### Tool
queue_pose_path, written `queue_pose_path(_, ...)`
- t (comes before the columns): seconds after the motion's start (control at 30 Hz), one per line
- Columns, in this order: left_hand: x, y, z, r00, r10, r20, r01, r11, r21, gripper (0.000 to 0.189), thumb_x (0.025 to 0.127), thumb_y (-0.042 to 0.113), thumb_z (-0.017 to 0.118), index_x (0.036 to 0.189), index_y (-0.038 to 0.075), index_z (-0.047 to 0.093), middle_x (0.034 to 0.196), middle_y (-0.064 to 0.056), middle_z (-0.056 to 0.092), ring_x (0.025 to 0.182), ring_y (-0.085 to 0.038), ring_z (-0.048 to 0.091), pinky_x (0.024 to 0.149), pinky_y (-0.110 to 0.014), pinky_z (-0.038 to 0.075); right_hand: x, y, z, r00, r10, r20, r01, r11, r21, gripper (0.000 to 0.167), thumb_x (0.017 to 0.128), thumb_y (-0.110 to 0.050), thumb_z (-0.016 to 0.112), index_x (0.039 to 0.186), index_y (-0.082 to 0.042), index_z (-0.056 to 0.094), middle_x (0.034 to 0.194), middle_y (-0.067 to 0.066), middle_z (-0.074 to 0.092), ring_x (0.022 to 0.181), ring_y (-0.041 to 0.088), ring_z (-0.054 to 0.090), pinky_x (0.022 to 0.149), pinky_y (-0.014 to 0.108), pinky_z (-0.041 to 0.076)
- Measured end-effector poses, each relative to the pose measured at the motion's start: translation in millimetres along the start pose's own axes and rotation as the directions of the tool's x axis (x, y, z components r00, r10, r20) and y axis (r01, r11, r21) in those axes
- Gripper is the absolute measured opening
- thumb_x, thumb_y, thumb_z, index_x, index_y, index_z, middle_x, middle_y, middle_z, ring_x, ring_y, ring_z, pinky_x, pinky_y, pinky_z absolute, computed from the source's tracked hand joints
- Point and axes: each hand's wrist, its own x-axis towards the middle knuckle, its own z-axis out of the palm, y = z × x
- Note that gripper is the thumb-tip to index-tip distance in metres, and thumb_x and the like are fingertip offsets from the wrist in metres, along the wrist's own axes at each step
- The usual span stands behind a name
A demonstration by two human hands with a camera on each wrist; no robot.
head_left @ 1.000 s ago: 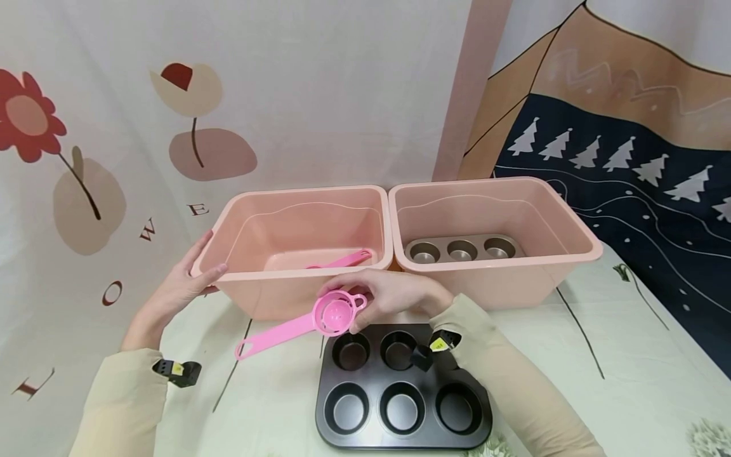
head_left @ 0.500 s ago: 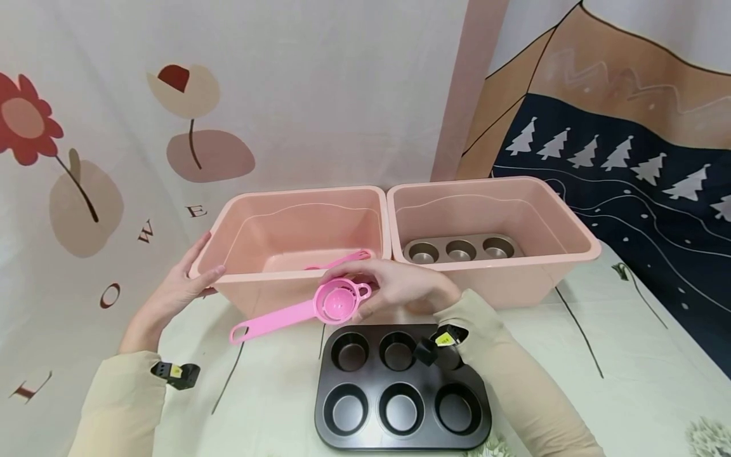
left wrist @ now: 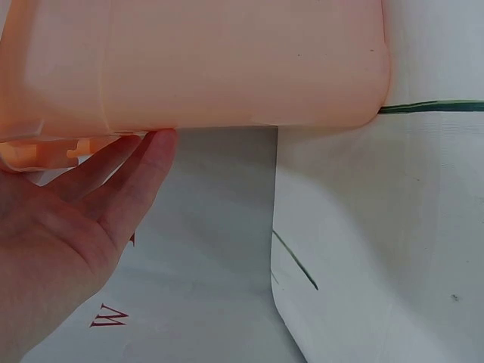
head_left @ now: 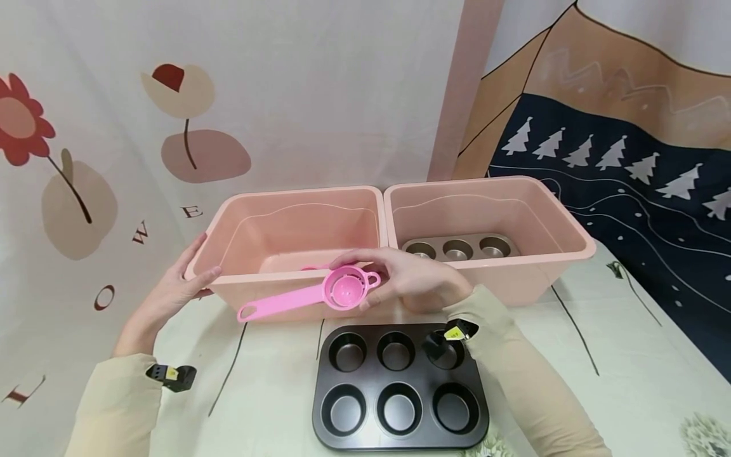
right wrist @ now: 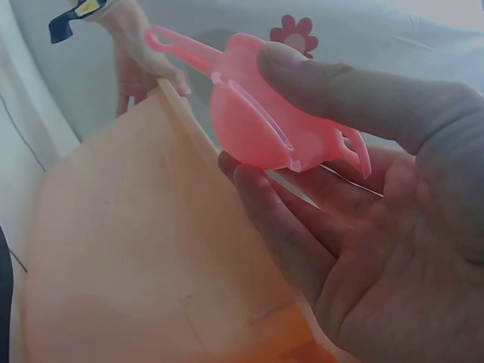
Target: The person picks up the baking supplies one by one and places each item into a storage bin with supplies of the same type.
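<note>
My right hand (head_left: 411,279) pinches a pink egg separator (head_left: 347,289) by its cup end, in front of the front rim of the left pink bin (head_left: 268,298). The separator's long handle points left. In the right wrist view, the thumb lies on the separator (right wrist: 249,125) and the fingers support it from below. At the bin's left end, my left hand (head_left: 171,295) holds the rim, thumb over the front corner and fingers along the outside. Fingertips (left wrist: 162,144) press on the bin wall in the left wrist view. A pink piece (head_left: 314,267) inside the bin is mostly hidden.
Beside the left bin stands a second pink bin (head_left: 497,273), holding a small muffin pan (head_left: 468,241) with round cups. A dark muffin tin (head_left: 400,381) lies on the tablecloth (head_left: 268,393) in front, partly under my right wrist camera. A printed cloth (head_left: 320,95) hangs behind.
My right hand has risen with the egg separator and shifted slightly right, closer to the left bin's front rim. My left hand keeps its hold on the bin.
</note>
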Motion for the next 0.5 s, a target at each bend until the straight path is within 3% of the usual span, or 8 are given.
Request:
queue_pose_path(0.23,0.0,0.6,0.1,1.0,-0.004,0.002,0.004,1.0,-0.003,0.082,0.099,0.024,0.055,0.156,0.025,-0.003,0.15,-0.031,0.018,0.093,0.008,0.051,0.074,-0.017,0.051,-2.6,-5,-9,1.0,-0.025,-0.017,0.022,0.984,-0.177,0.066,0.081,-0.01,0.079,0.14,-0.015,0.05,0.13,-0.003,0.056,0.115,0.017,0.052,0.099,0.035,0.041)
queue_pose_path(0.5,-0.4,0.3,0.5,1.0,0.003,0.004,-0.003,1.0,-0.01,0.082,0.099,0.022,0.055,0.156,0.025,-0.003,0.15,-0.03,0.018,0.095,0.008,0.05,0.075,-0.017,0.051,-4.4,-6,-15,0.999,-0.024,-0.023,0.019,0.985,-0.174,0.064,0.083,-0.007,0.076,0.141,-0.01,0.048,0.129,0.002,0.056,0.115,0.019,0.052,0.099,0.035,0.041)
